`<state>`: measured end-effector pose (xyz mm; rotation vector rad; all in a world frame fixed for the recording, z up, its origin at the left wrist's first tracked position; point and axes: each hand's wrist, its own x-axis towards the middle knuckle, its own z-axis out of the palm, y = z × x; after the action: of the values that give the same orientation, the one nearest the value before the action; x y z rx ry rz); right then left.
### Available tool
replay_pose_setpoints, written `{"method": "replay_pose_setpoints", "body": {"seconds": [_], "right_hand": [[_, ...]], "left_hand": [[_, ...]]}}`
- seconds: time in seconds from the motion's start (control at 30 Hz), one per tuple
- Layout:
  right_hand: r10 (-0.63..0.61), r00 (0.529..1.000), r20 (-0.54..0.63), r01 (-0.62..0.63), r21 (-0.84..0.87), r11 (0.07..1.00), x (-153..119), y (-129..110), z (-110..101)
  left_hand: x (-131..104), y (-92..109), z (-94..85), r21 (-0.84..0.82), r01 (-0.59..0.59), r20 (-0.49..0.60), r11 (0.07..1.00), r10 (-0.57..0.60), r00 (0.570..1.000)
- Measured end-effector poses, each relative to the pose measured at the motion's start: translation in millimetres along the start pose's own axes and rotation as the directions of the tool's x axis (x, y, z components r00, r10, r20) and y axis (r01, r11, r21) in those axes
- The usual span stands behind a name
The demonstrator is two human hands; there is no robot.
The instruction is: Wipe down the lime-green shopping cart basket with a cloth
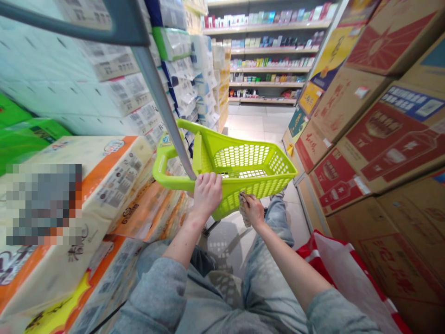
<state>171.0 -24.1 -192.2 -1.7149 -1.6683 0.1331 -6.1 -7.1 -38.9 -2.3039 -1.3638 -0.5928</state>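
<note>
A lime-green rolling shopping basket (243, 182) with latticed sides is in front of me, tilted, with nothing visible inside. From its near side a grey metal pull handle (162, 99) rises toward the upper left. My left hand (208, 192) is closed around the basket's near rim, right beside the foot of that bar. Lower and to the right, my right hand (253, 209) pinches a crumpled, greyish-brown cloth (244, 213) against the basket's outer side wall. Part of the cloth is hidden behind my fingers.
Stacked tissue packs (128, 153) stand close on my left. Cardboard cartons (385, 148) line the right, with a red-and-white bag (342, 273) below them. Shelves of small boxed goods (271, 48) stand across the aisle's far end.
</note>
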Motion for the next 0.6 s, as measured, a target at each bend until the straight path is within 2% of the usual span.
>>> {"method": "replay_pose_setpoints", "body": {"seconds": [0.2, 0.4, 0.47, 0.6], "right_hand": [[0.066, 0.998, 0.005, -0.066, -0.018, 0.998, 9, -9, 1], [0.007, 0.997, 0.075, -0.009, 0.03, 1.0, -1, -1, -8], [0.019, 0.999, 0.047, -0.021, 0.047, 0.999, -2, 3, -10], [0.074, 0.993, -0.092, -0.067, 0.073, 0.995, 5, 3, -12]], "left_hand": [[1, -1, -0.4, 0.025, -0.003, 0.008, 1.0, 0.003, 1.0], [-1, -1, -0.1, 0.035, -0.004, -0.001, 0.999, 0.004, 1.0], [-1, -1, -0.2, 0.032, -0.005, -0.001, 0.999, 0.005, 1.0], [-1, -1, -0.7, 0.03, -0.009, 0.002, 1.0, 0.009, 1.0]]}}
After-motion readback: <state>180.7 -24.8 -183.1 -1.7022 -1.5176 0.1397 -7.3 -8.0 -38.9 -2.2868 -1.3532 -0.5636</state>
